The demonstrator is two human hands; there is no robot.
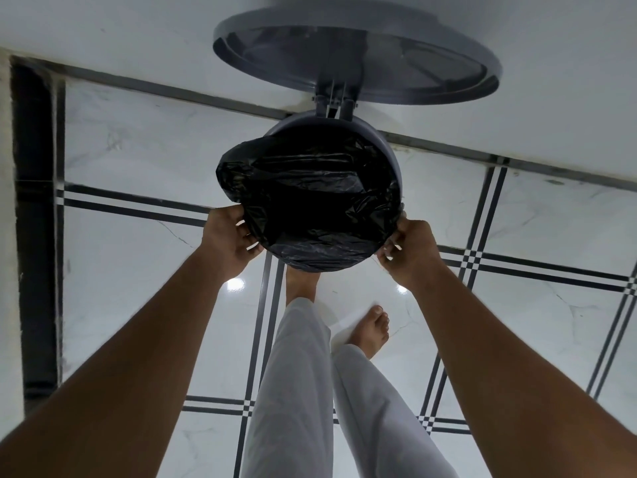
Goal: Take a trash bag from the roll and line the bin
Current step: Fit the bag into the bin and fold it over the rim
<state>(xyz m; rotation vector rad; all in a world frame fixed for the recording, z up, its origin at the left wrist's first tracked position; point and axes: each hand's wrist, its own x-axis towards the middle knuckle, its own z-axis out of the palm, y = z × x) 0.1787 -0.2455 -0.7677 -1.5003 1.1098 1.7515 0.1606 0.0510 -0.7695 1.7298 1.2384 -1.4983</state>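
A round grey pedal bin (387,146) stands on the floor against the wall, its lid (355,53) swung up and open. A black trash bag (310,201) fills the bin's mouth, its edge folded over the near and left rim; the far right rim shows bare grey. My left hand (229,238) grips the bag's edge at the near left of the rim. My right hand (408,248) pinches the bag's edge at the near right. The roll is out of view.
A white wall (138,25) rises right behind the bin. The floor (138,160) is glossy white marble tile with black stripes. A dark vertical strip (34,219) runs along the left. My bare feet (370,331) stand just in front of the bin.
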